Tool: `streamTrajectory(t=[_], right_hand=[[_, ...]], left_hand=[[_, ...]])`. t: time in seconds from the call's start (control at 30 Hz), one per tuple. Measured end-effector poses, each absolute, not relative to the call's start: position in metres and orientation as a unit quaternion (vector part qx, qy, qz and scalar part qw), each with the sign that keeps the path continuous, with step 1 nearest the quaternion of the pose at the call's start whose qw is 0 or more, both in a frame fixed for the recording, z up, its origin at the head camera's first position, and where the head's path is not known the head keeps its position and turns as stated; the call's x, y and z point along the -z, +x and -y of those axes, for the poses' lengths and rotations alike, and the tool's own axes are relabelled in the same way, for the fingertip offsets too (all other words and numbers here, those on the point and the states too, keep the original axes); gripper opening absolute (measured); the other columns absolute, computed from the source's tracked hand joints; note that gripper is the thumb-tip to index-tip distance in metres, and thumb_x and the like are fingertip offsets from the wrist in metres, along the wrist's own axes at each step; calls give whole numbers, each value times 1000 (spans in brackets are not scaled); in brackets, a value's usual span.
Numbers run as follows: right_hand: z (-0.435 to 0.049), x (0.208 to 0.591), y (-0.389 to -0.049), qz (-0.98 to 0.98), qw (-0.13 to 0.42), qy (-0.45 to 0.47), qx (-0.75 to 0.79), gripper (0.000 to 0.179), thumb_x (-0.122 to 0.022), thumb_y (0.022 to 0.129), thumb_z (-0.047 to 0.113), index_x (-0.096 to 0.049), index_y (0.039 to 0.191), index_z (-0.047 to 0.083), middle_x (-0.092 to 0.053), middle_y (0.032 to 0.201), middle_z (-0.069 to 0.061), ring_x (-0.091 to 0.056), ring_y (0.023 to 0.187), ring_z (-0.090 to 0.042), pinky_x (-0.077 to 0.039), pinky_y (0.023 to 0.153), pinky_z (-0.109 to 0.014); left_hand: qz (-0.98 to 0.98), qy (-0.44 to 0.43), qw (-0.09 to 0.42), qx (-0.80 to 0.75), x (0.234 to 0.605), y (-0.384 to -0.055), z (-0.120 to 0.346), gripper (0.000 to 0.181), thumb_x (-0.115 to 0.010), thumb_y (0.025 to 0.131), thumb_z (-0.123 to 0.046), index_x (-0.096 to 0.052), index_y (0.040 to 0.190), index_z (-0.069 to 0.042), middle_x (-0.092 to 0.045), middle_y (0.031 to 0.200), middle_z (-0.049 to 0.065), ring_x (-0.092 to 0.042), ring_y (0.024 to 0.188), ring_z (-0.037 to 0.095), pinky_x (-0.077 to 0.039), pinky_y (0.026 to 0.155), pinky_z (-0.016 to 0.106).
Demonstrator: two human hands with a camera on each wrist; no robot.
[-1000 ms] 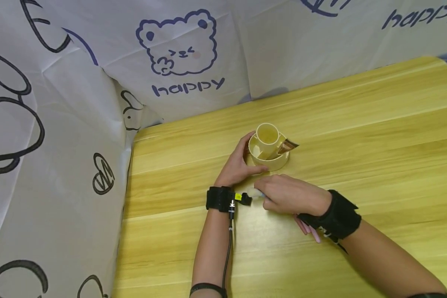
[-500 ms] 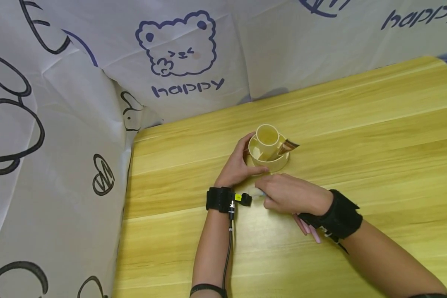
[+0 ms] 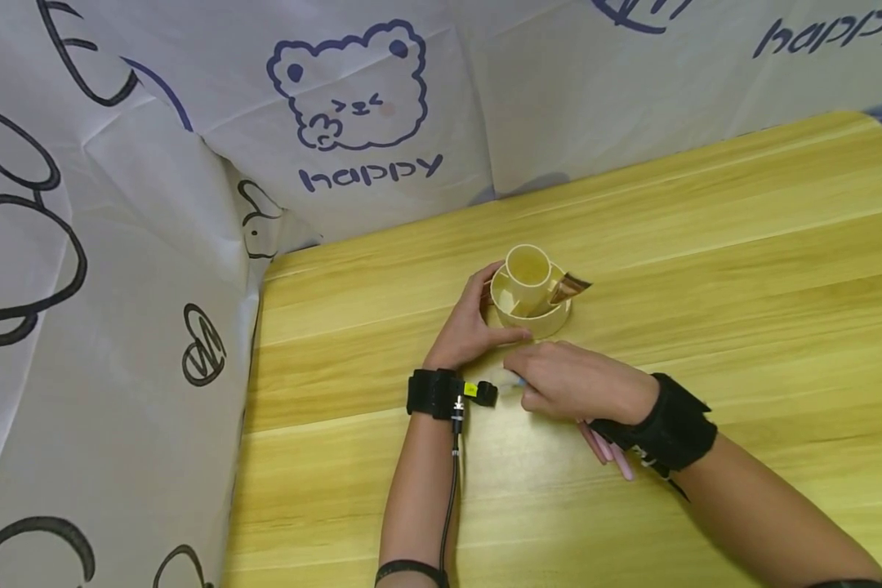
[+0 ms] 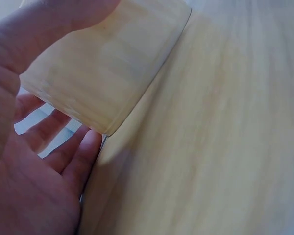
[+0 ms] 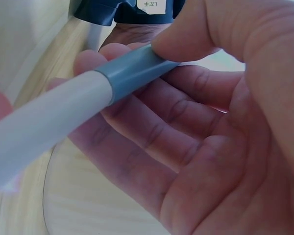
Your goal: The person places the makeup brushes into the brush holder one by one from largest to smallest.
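Observation:
My left hand curls round the side of a cream round tub, thumb at the near side and fingers at the far left; the left wrist view shows the tub's smooth wall. Inside it stand a cream cup and a narrow packet with a brown, shiny end leaning right. Just in front of the tub, my right hand pinches a slim white stick with a blue-grey end between thumb and fingers. In the head view the hand hides most of that stick.
Pink rod-like ends show below the right wrist strap; what they belong to is hidden. A cable runs along the left forearm. White printed cloth hangs behind and left of the wood-grain table.
Both hands and the tub stay nearly still. Near the right fingertips, the whitish patch seen earlier has shrunk, and a small blue spot now shows there.

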State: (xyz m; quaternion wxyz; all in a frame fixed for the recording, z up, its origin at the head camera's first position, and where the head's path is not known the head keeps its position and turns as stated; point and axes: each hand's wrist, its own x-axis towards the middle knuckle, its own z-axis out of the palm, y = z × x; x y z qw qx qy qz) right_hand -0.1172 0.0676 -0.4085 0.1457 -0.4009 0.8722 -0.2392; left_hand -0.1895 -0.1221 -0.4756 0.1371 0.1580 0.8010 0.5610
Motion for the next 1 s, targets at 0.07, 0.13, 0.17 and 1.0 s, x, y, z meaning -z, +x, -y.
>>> streamTrajectory(t=[0.07,0.13,0.17,1.0], right_hand=[[-68,409,-117,-872,145,-402,240,6,-59,89,3,-60,91,9,-34,68,9,-38,59,-7,-30,56,-20],[-68,409,-118,-872,148,-400,239,6,-60,89,3,-61,92,9,-34,68,9,-38,59,-7,-30,56,-20],[-68,409,-118,-872,149,-400,239,6,-60,89,3,-61,92,9,-35,68,8,-38,59,-7,-31,56,-20],[-67,411,-118,-874,132,-404,238,6,-62,87,5,-61,92,9,-44,75,6,-42,67,-9,-36,62,-22]], left_hand=[[-799,159,139,-563,476,-190,122,107,-95,74,-15,-32,157,-37,-47,155,-1,-56,136,23,-47,115,41],[-797,157,142,-566,476,-190,122,110,-95,74,-13,-29,159,-37,-45,157,-1,-54,138,23,-46,116,41],[-796,155,144,-567,476,-190,122,111,-94,74,-13,-28,160,-36,-43,159,-1,-53,140,23,-45,117,42],[-796,177,151,-559,475,-190,126,105,-88,81,-13,-25,162,-33,-46,158,4,-54,138,27,-41,119,44]])
